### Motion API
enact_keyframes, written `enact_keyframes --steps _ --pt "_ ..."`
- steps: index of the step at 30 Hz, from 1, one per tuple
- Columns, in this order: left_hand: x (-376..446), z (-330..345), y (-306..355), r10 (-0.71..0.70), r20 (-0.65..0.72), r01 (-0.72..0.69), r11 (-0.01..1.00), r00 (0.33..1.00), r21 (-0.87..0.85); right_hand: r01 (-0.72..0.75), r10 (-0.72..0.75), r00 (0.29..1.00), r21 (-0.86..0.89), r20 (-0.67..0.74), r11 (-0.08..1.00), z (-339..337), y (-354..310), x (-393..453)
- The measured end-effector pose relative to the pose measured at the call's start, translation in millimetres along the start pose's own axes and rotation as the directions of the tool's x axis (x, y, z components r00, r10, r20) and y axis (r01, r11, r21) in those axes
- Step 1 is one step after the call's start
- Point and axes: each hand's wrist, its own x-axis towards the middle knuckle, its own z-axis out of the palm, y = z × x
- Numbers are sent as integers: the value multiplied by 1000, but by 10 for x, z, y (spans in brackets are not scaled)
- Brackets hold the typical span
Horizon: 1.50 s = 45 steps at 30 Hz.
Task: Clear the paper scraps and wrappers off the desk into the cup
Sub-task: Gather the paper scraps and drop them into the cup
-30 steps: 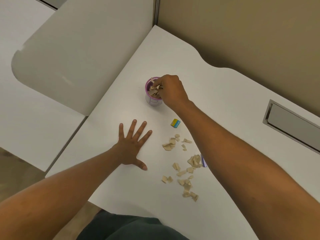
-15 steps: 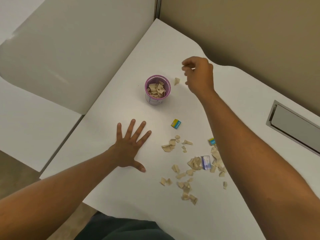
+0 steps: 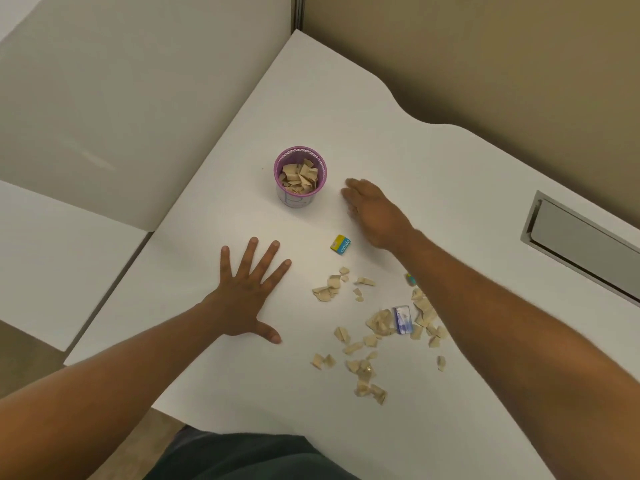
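Observation:
A purple-rimmed cup [image 3: 300, 199] stands mid-desk, partly filled with beige paper scraps. Just right of it, my right hand [image 3: 374, 211] lies low over the desk, palm down, fingers stretched toward the cup, nothing visible in it. My left hand [image 3: 247, 291] rests flat on the desk with fingers spread, below and left of the cup. A yellow and blue wrapper [image 3: 341, 244] lies between the hands. Several beige scraps [image 3: 363, 341] are scattered at the front right, with a blue and white wrapper [image 3: 402, 319] among them. A small teal wrapper [image 3: 411, 279] peeks out beside my right forearm.
The white desk [image 3: 346, 109] ends in a curved back edge against a tan partition. A grey cable tray lid [image 3: 585, 242] is set into the desk at the right. A white divider panel [image 3: 121, 98] stands to the left.
My right hand left the cup, rose to the right while a scrap fell beside the cup, then dropped to the desk right of the cup. My left hand stayed flat.

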Motion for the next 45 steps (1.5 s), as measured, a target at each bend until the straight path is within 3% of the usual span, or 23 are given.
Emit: enact_keyframes --steps 3,11,14,17,20,22,25,28,31,34,37,39,42,45 --pt "-6 -18 -2 1 11 -1 1000 1000 2 -142 148 986 82 -75 986 292 -66 -611" --pt "-9 -169 65 -55 110 54 998 992 9 -187 187 982 5 -12 982 951 -810 -1631" --pt "-42 -275 173 -92 159 80 994 983 80 -190 194 979 58 -70 980 945 -936 -1820" --pt "-51 -398 367 -121 154 103 987 981 122 -284 314 908 145 -278 948 825 -788 -2017" --pt "-89 -504 591 -66 14 65 997 998 29 -424 476 803 217 -359 879 647 -356 -2244" --pt "-115 -520 747 -1 -87 0 1000 996 -15 -423 475 824 222 -309 879 561 -53 -2382" --pt "-77 -514 999 33 -97 -36 999 995 -22 -343 361 926 154 -112 927 552 243 -2468" --pt "-7 -534 1228 18 -77 -19 1000 997 -9 -398 399 917 158 29 904 629 316 -2467" --pt "3 -508 1408 -12 -88 13 1000 996 15 -457 466 884 145 -35 878 768 184 -2558" --pt "-119 -395 1504 -9 -113 8 1000 994 -7 -578 622 767 253 -158 776 957 -156 -2749" --pt "-303 -258 1566 -14 -124 -1 993 992 -120 -664 712 681 263 -173 700 1187 -554 -2909" --pt "-401 -185 1626 -11 -119 -19 968 993 -249 -666 717 686 287 -127 688 1327 -786 -2957" --pt "-498 -110 1713 16 -126 -71 892 992 -446 -601 660 748 353 -66 717 1446 -997 -2941" --pt "-542 -120 1669 58 -145 -125 853 988 -506 -513 601 794 426 -95 745 1395 -983 -2913"
